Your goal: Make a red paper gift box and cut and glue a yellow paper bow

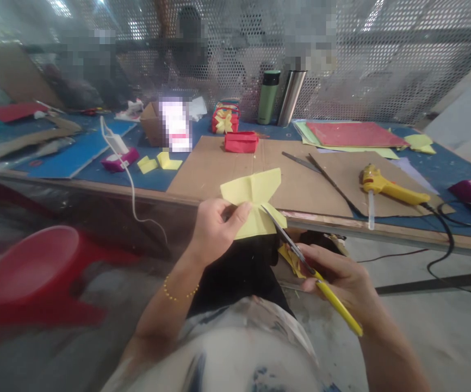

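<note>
My left hand (219,226) pinches a creased piece of yellow paper (255,185) by its left side, just off the table's front edge. In my right hand (333,272) is a pair of scissors (301,256) with yellow handles. Their blades reach up and left to the paper, with the tips at a slit near its middle. A flap of the paper lies to the right of the blades. Just beyond, on a cardboard sheet (203,169), sits a small red folded paper box (241,142). Behind it stands a red paper bag with a yellow bow (225,117).
A yellow glue gun (394,188) with its cord lies on the right, near a long dark-edged cardboard piece. Small yellow paper scraps (169,161), a lit phone (176,125) and a white power strip (115,142) are left. Bottles (268,98) stand behind. A red stool (35,267) is at lower left.
</note>
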`<state>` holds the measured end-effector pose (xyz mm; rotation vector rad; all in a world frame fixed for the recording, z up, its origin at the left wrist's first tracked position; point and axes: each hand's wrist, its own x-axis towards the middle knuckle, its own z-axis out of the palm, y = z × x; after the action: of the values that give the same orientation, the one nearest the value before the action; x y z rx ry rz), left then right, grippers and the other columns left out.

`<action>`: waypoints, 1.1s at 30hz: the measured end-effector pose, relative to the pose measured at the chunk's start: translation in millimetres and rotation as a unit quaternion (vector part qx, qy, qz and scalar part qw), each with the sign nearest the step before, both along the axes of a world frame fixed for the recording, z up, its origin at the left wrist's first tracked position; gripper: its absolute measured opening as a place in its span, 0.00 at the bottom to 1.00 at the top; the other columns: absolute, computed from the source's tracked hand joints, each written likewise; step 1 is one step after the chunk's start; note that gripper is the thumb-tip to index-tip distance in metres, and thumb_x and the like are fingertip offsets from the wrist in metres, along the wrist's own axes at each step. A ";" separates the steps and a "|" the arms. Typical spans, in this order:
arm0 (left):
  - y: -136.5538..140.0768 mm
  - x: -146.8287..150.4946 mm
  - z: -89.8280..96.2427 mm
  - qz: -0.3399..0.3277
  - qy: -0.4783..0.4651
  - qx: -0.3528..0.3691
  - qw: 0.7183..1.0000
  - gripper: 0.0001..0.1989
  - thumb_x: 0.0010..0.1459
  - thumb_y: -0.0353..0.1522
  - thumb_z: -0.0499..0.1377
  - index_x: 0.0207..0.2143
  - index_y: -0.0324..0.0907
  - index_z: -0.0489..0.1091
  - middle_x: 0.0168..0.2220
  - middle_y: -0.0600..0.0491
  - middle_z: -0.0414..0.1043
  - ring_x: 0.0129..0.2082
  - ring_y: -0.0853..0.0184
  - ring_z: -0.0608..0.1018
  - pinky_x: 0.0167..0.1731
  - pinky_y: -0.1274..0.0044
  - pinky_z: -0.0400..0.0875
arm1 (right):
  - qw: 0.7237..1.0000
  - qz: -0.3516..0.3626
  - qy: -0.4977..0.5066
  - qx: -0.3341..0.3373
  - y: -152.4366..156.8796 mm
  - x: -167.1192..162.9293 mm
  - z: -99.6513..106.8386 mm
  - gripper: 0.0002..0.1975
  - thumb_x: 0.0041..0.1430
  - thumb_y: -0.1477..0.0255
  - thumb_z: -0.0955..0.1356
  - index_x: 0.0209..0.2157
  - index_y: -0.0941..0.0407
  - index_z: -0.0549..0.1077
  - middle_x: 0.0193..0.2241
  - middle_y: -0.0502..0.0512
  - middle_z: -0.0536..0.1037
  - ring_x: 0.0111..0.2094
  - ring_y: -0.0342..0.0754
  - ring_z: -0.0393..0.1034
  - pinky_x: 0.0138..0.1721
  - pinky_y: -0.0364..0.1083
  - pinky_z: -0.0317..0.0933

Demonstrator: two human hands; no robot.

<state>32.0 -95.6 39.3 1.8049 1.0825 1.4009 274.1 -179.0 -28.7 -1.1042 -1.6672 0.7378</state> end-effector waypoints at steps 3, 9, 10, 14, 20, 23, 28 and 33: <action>-1.7 -0.2 1.4 0.005 0.006 -0.008 1.000 0.20 0.59 0.40 0.65 0.18 0.39 0.70 0.18 0.53 0.68 0.25 0.66 0.75 0.26 0.78 0.71 | 1.000 0.005 -0.006 0.015 0.3 1.1 -1.4 0.25 0.53 0.53 0.77 0.49 0.53 0.83 0.26 0.51 0.74 0.26 0.45 0.66 0.27 0.44 0.62; 0.0 -4.0 2.6 -0.023 0.008 -0.030 0.999 0.20 0.58 0.40 0.65 0.18 0.39 0.69 0.19 0.53 0.69 0.25 0.67 0.75 0.27 0.77 0.72 | 0.999 0.006 -0.036 0.023 -0.7 4.2 4.2 0.25 0.53 0.51 0.76 0.47 0.53 0.84 0.25 0.51 0.73 0.26 0.45 0.65 0.27 0.43 0.63; 0.9 -5.3 2.5 -0.037 0.006 -0.034 0.999 0.19 0.58 0.40 0.65 0.19 0.39 0.70 0.19 0.53 0.70 0.25 0.67 0.75 0.27 0.77 0.72 | 0.999 0.008 -0.044 0.023 -1.0 5.1 5.3 0.25 0.53 0.51 0.76 0.47 0.53 0.84 0.25 0.50 0.73 0.25 0.45 0.65 0.26 0.43 0.62; 3.4 -10.0 2.2 -0.073 0.005 -0.044 0.996 0.18 0.57 0.41 0.66 0.20 0.39 0.73 0.19 0.52 0.71 0.27 0.65 0.77 0.26 0.77 0.72 | 0.998 0.023 -0.061 0.018 -2.1 7.7 6.8 0.24 0.55 0.52 0.75 0.46 0.52 0.84 0.25 0.50 0.72 0.25 0.44 0.64 0.25 0.42 0.60; 1.8 -11.6 3.4 -0.083 0.017 -0.047 0.995 0.18 0.59 0.40 0.63 0.21 0.39 0.73 0.20 0.52 0.71 0.29 0.63 0.78 0.30 0.75 0.75 | 0.997 0.020 -0.057 0.038 -2.1 6.0 7.6 0.23 0.55 0.52 0.75 0.46 0.53 0.83 0.24 0.49 0.72 0.24 0.43 0.64 0.25 0.41 0.60; 1.9 -11.8 3.6 -0.081 0.022 -0.044 0.995 0.17 0.59 0.40 0.64 0.21 0.39 0.73 0.21 0.52 0.72 0.29 0.63 0.78 0.30 0.75 0.74 | 0.997 0.019 -0.057 0.040 -1.6 5.0 8.6 0.23 0.55 0.52 0.75 0.45 0.54 0.84 0.23 0.49 0.72 0.23 0.43 0.65 0.25 0.42 0.61; 5.3 -13.8 1.3 -0.077 0.031 -0.027 0.996 0.17 0.57 0.41 0.66 0.23 0.39 0.74 0.20 0.52 0.72 0.28 0.64 0.77 0.27 0.76 0.73 | 0.998 0.016 -0.050 0.033 -1.5 4.3 9.8 0.23 0.54 0.51 0.76 0.44 0.54 0.85 0.23 0.49 0.72 0.23 0.43 0.65 0.24 0.41 0.61; 6.2 -14.7 1.3 -0.076 0.051 -0.025 0.995 0.16 0.59 0.40 0.64 0.23 0.38 0.75 0.21 0.51 0.73 0.29 0.64 0.77 0.28 0.76 0.73 | 0.999 0.008 -0.045 0.014 -1.9 5.0 9.0 0.24 0.52 0.51 0.76 0.43 0.55 0.85 0.23 0.50 0.73 0.24 0.44 0.66 0.25 0.42 0.63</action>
<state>17.3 -89.4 40.6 1.8981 0.9989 1.1936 279.1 -180.9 -19.7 -1.1193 -1.7587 0.6812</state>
